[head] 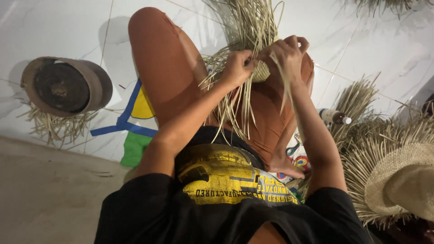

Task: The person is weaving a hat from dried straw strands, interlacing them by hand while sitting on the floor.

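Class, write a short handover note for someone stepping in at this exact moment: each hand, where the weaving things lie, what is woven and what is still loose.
Left hand: closed on straw strands at the edge of the small woven piece.
Right hand: fingers pinching strands on the piece's other side.
The piece sits over the knees, loose straw strands fanning above and hanging below.
Done: a small tight woven patch.
Left: most strands are unwoven.
Nearby: a finished straw hat at right, a bottle, a round drum-like mould at left.
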